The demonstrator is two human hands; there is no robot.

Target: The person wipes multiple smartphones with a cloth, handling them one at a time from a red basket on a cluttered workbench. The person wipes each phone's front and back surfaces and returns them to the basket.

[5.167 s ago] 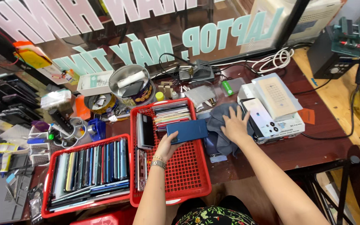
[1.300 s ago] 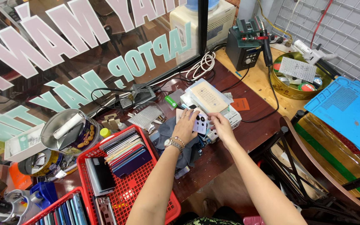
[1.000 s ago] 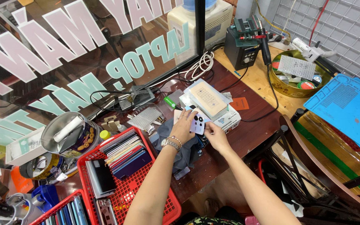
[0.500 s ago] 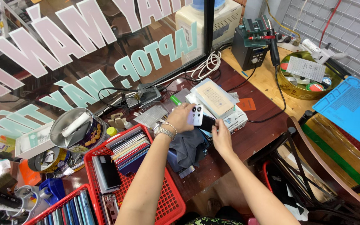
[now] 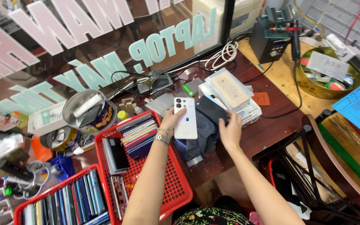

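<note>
Cluttered dark wooden bench (image 5: 267,129) under a lettered window, centre frame. Left hand (image 5: 172,121) gripped a white phone (image 5: 186,118), back up, held over the grey cloth (image 5: 203,135). Right hand (image 5: 231,127) lay flat with fingers spread on a dark phone (image 5: 211,110) atop that cloth, not closed round it. Looked like sorting: one handset lifted, the next being reached for. Red basket (image 5: 169,189) of phones lower left, white box (image 5: 246,112) just right. Closing the right fingers would need a clean edge grip.
</note>
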